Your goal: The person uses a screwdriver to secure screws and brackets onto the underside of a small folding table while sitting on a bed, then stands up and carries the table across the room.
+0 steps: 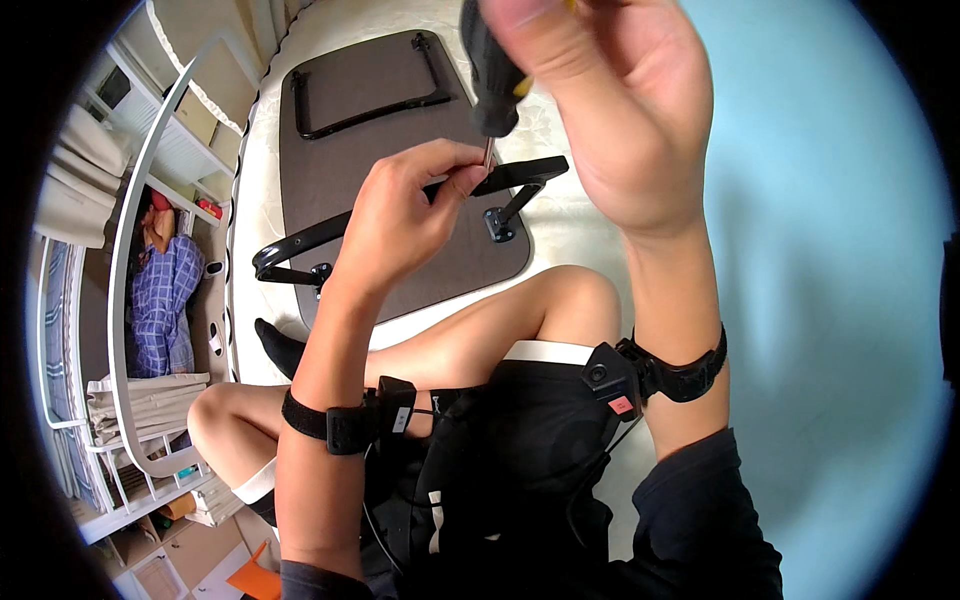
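My right hand (625,120) is closed around the black and yellow handle of a screwdriver (492,85), held upright with its shaft pointing down. At the lower end of that shaft, the thumb and forefinger of my left hand (400,210) pinch together; whether a screw sits between them is hidden. Right beside the fingertips runs a black metal U-shaped leg (310,236), raised on hinge brackets from a dark brown folding tabletop (350,165). The tabletop lies underside up. A second black leg (372,121) lies folded against its far end.
Pale patterned bedding (345,45) lies under the tabletop, and my bent legs are in front of it. A light blue wall (830,300) rises on the right. A white bed rail (118,270) stands left; below it, a person in blue checked cloth (165,295) lies near slippers.
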`<state>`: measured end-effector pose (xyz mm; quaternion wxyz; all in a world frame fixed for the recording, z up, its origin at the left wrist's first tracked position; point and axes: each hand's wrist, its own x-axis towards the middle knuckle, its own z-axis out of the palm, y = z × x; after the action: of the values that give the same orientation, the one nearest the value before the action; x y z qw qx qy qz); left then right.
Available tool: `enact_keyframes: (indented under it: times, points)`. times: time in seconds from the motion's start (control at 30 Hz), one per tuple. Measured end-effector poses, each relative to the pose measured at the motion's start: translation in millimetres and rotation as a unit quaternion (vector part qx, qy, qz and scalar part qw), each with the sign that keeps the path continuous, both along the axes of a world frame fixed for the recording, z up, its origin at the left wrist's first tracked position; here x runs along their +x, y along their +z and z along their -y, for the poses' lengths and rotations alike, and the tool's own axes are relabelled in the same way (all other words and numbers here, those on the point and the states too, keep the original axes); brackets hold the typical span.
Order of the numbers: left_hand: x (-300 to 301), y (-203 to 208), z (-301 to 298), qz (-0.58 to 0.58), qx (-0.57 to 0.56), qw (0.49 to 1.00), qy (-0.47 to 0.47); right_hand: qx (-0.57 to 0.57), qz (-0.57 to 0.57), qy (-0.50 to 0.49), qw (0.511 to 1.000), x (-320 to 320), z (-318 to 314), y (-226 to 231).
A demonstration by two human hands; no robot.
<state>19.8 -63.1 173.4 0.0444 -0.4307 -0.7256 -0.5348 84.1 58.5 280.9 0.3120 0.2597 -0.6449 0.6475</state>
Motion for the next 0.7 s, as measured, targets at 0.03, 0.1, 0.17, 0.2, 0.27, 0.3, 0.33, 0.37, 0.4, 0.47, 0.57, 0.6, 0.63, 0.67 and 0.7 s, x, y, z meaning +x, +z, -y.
enact_keyframes:
  times: [0.03, 0.1, 0.17, 0.2, 0.27, 0.3, 0.33, 0.37, 0.4, 0.47, 0.57, 0.6, 0.63, 0.67, 0.7]
  points:
    - [1.0, 0.7, -1.1, -0.016, 0.006, 1.0, 0.0, -0.015, -0.024, 0.036, 0.999, -4.6, -4.6, -3.9]
    - [4.0, 4.9, 0.1, -0.017, -0.001, 1.0, -0.001, -0.044, -0.067, 0.117, 0.99, -15.8, -8.9, -10.0]
    - [3.8, 4.8, -0.5, -0.019, -0.005, 1.0, -0.001, -0.067, -0.03, 0.177, 0.981, -11.3, -11.4, -11.3]
    - [1.4, 3.4, 4.9, -0.021, -0.009, 1.0, 0.006, -0.09, 0.064, 0.151, 0.982, 2.3, -1.1, 2.0]
    - [-0.9, 1.4, 4.3, -0.013, -0.013, 1.0, 0.003, -0.111, 0.139, 0.14, 0.974, 12.2, 2.8, 13.5]
    - [-0.6, 0.8, 2.3, -0.018, -0.01, 1.0, -0.002, -0.112, 0.101, 0.167, 0.974, 8.1, -2.8, 9.1]
    - [-0.1, 0.3, 0.7, -0.024, -0.007, 1.0, -0.006, -0.114, 0.064, 0.196, 0.972, 4.1, -6.3, 5.9]
    - [0.4, -0.1, -0.7, -0.031, -0.004, 0.999, -0.01, -0.097, 0.018, 0.119, 0.988, -2.2, -1.5, -3.9]
    - [-0.3, -0.4, -0.4, -0.033, -0.005, 0.999, -0.011, -0.091, -0.012, 0.108, 0.99, -5.4, -0.4, -6.7]
    - [-1.5, -1.1, -0.1, -0.039, -0.006, 0.999, -0.012, -0.088, -0.052, 0.152, 0.983, -12.6, -6.3, -11.7]
    - [3.6, 3.9, -0.3, 0.026, 0.006, 1.0, -0.002, -0.103, 0.028, 0.164, 0.981, -3.5, -4.8, -1.0]
    - [2.0, 2.5, 1.9, 0.023, 0.002, 1.0, -0.001, -0.122, 0.119, 0.171, 0.97, 10.1, -4.6, 18.2]
    - [0.1, 1.0, 2.8, 0.021, -0.003, 1.0, 0.001, -0.133, 0.144, 0.159, 0.968, 11.0, -2.9, 17.9]
    - [-1.0, -0.9, 4.1, 0.019, -0.008, 1.0, 0.002, -0.144, 0.168, 0.148, 0.964, 11.4, -1.4, 17.3]
    - [-0.6, -1.6, 2.4, -0.003, 0.011, 1.0, 0.006, -0.153, 0.192, 0.134, 0.96, 13.3, -1.1, 19.5]
